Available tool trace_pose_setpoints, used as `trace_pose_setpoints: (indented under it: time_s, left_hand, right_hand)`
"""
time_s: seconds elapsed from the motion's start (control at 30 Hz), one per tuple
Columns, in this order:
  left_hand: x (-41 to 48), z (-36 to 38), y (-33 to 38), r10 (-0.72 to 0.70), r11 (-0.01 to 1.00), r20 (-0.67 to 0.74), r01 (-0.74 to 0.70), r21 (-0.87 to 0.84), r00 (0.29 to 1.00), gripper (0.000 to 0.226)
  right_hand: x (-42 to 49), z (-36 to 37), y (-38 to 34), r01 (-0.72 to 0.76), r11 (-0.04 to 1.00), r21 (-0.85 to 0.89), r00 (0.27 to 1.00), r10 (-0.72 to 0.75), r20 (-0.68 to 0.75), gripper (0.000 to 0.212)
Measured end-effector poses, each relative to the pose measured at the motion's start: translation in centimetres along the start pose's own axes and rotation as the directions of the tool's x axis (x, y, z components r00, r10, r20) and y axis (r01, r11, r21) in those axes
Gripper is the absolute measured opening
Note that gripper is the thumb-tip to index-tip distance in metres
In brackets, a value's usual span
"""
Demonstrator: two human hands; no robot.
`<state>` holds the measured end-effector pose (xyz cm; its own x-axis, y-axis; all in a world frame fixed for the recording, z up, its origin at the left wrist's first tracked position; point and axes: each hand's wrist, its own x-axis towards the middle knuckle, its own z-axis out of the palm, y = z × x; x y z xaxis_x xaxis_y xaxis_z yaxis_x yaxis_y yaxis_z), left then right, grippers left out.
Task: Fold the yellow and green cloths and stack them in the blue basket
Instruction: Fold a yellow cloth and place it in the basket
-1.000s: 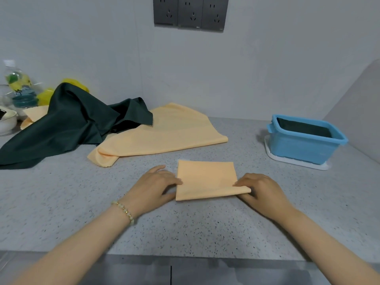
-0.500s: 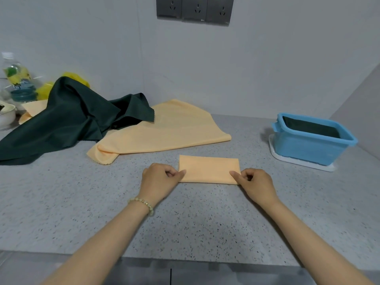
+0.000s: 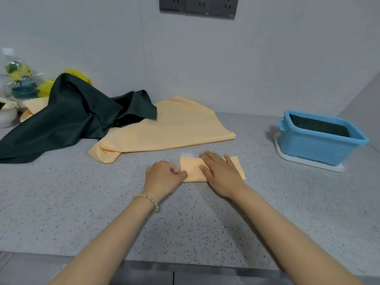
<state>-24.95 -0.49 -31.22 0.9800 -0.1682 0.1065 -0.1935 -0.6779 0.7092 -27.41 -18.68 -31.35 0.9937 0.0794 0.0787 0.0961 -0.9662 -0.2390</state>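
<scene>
The right fingers (image 3: 212, 160) lie straight and flat across the folded yellow cloth (image 3: 191, 168) and press it to the surface (image 3: 195, 223). The right hand (image 3: 223, 174) covers the cloth's middle and grasps nothing. The left fingers (image 3: 174, 168) are curled, and the thumb tip meets the cloth's left edge. It looks like a pinch on that edge, though the contact is small and partly hidden by the knuckles. The left hand (image 3: 163, 177) sits just beside the cloth, with a beaded bracelet (image 3: 147, 199) on its wrist.

The folded cloth is a narrow rectangle lying flat on the speckled grey surface in front of the person, well apart from the blue basket (image 3: 312, 147) at the right. The basket stands on a white tray (image 3: 308, 161) and holds a dark green layer (image 3: 318, 126) inside.

Behind the hands a loose yellow cloth (image 3: 164, 128) lies spread out, its left part under a crumpled green cloth (image 3: 72, 118). At the far left stand a plastic bottle (image 3: 18, 79) and a white bowl (image 3: 7, 114). Dark wall sockets (image 3: 198, 6) sit on the wall above.
</scene>
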Motion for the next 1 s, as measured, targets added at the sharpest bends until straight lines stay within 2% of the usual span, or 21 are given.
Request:
trace_pose_setpoints:
  time_s: [0.07, 0.13, 0.2, 0.27, 0.33, 0.43, 0.7, 0.83, 1.0]
  left_hand:
    - [0.5, -0.2, 0.3, -0.012, 0.998, 0.034, 0.010, 0.055, 0.999, 0.031]
    - [0.8, -0.3, 1.1, 0.011, 0.980, 0.012, -0.013, 0.200, 1.000, 0.024]
    - [0.9, 0.3, 1.6, 0.123, 0.931, -0.016, -0.110, 0.349, 0.992, 0.043]
    - [1.2, 1.2, 2.1, 0.283, 0.854, 0.078, -0.288, 0.434, 0.956, 0.063]
    - [1.4, 1.9, 2.1, 0.322, 0.776, 0.230, -0.395, 0.492, 0.919, 0.057]
    - [1.6, 2.8, 1.0, 0.233, 0.794, 0.310, -0.364, 0.487, 0.922, 0.055]
    - [1.9, 3.3, 0.5, 0.205, 0.815, 0.307, -0.336, 0.471, 0.929, 0.057]
    - [1.8, 3.2, 0.6, 0.187, 0.834, 0.320, -0.322, 0.447, 0.929, 0.056]
    - [1.6, 3.1, 0.7, 0.176, 0.846, 0.316, -0.308, 0.436, 0.932, 0.055]
  right_hand:
    - [0.2, 0.3, 0.1, -0.016, 1.000, -0.013, 1.000, 0.017, 0.025, 0.051]
    - [0.2, 0.7, 0.0, -0.027, 0.999, -0.032, 1.000, 0.027, 0.009, 0.050]
    - [0.2, 0.9, 0.1, -0.029, 0.999, -0.039, 1.000, 0.029, -0.010, 0.050]
    - [0.3, 0.7, 0.3, -0.014, 0.998, -0.058, 1.000, 0.012, -0.022, 0.049]
    - [0.3, 0.5, 0.6, 0.009, 0.997, -0.080, 1.000, -0.010, -0.018, 0.049]
    - [0.3, 0.7, 1.1, 0.033, 0.996, -0.082, 0.999, -0.034, -0.003, 0.049]
    - [0.1, 0.7, 2.8, 0.095, 0.995, -0.038, 0.994, -0.093, 0.057, 0.053]
    - [-0.6, 0.0, 4.8, 0.048, 0.997, -0.059, 0.997, -0.043, 0.071, 0.058]
    - [-1.4, -1.0, 6.5, -0.040, 0.999, -0.001, 0.990, 0.039, 0.132, 0.056]
